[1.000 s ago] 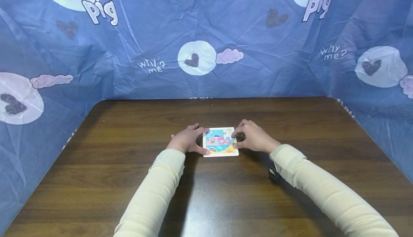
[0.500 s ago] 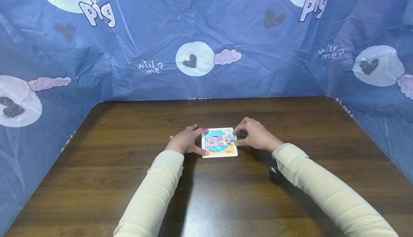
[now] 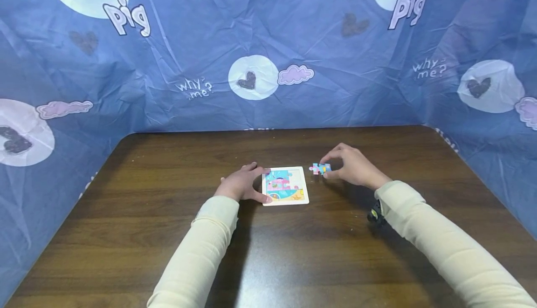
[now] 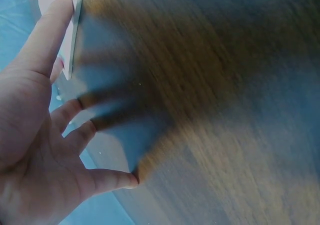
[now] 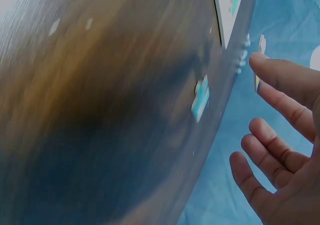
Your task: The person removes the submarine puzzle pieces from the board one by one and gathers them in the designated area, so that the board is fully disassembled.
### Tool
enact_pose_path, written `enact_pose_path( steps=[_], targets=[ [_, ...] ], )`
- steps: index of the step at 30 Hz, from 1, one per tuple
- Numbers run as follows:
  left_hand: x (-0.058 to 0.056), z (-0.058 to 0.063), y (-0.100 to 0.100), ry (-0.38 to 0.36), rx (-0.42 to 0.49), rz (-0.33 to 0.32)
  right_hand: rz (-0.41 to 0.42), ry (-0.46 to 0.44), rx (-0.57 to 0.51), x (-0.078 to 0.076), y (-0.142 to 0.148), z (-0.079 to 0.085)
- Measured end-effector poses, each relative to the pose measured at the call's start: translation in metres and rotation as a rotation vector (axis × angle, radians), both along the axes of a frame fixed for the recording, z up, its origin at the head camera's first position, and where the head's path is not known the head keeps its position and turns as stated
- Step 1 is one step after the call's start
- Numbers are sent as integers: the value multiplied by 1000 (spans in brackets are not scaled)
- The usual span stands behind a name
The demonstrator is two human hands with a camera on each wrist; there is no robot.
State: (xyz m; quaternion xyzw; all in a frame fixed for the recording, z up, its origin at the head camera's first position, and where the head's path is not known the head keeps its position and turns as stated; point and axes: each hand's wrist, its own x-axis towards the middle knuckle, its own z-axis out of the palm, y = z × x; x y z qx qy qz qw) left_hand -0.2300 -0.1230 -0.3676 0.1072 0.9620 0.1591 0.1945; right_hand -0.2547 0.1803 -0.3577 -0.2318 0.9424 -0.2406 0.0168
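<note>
A small jigsaw puzzle (image 3: 283, 188) in a white-bordered tray lies flat on the table, its sea picture bare white at the upper right. My left hand (image 3: 241, 183) rests on the tray's left corners, thumb at the near one and index finger at the far one; its other fingers are spread in the left wrist view. Right of the tray, my right hand (image 3: 352, 167) pinches a jigsaw piece (image 5: 258, 67) between thumb and index finger, seen edge-on in the right wrist view. Another blue jigsaw piece (image 5: 201, 99) shows below on the table.
The brown wooden table (image 3: 293, 252) has rounded far corners. A blue printed cloth (image 3: 176, 47) hangs behind it and along both sides. A dark device (image 3: 376, 214) sits at the right wrist.
My right hand has moved right, away from the tray, with a piece between its fingers. The tray's upper right now shows bare white. The left hand has kept its place.
</note>
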Motion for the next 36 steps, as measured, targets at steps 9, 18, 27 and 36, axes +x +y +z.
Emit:
enact_pose_path(
  steps=[9,18,27,36],
  targets=[
    [1,1,-1,-2,5,1,-70,-4,-8,-7,34,4],
    [1,1,-2,-13,-6,8,-86,-42,6,-13,55,-3],
    [0,0,-2,-12,-3,8,-123,-143,48,-18,60,-14],
    [1,0,0,-17,-9,8,-109,-127,56,-21,62,-19]
  ],
)
